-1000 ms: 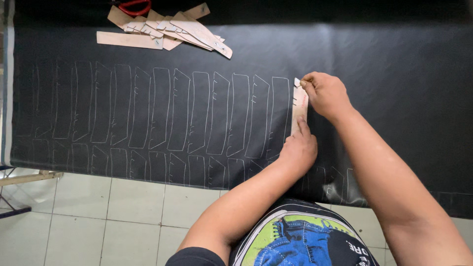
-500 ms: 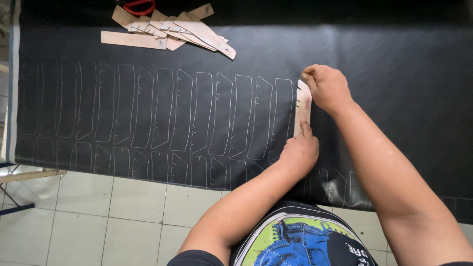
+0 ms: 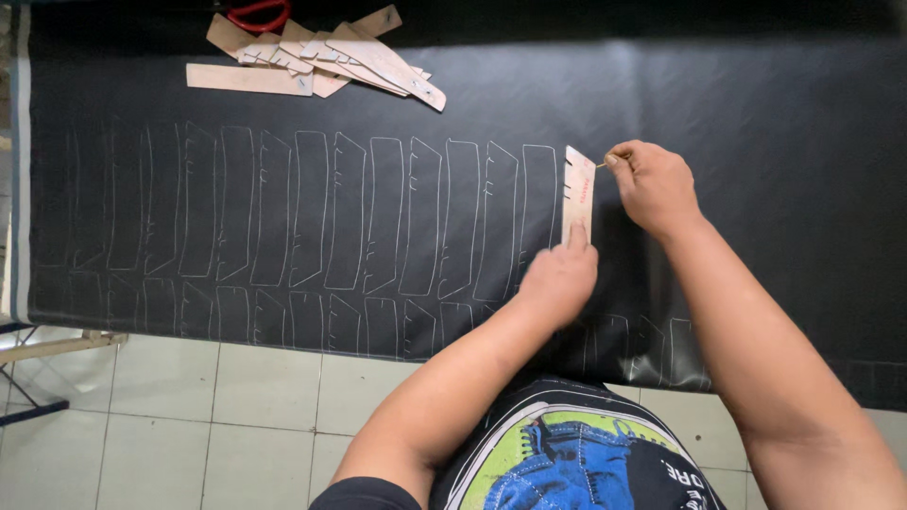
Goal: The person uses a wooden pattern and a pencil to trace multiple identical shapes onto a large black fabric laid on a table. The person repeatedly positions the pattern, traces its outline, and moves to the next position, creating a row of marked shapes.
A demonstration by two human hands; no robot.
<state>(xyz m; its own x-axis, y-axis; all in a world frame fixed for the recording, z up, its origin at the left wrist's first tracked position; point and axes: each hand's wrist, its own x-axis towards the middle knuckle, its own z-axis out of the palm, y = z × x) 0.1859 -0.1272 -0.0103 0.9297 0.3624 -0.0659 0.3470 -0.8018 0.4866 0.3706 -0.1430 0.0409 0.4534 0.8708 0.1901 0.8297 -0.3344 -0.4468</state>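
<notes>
One stiff tan cardboard template [image 3: 577, 194]

A loose pile of tan cardboard pattern pieces [image 3: 316, 59] lies near the far edge of the work surface, overlapping one another. Red-handled scissors [image 3: 257, 13] rest just behind the pile, partly hidden. Pale square floor tiles [image 3: 198, 416] show below, with a wooden strip [image 3: 57, 346] at left.

Work table under a black sheet [image 3: 737, 85] marked with rows of pale traced outlines left of the grip, one tan card template [image 3: 577, 192] flat at the grip, pile of tan templates [image 3: 321, 61] far up-left, red-handled scissors [image 3: 257, 13] beside the pile
</notes>
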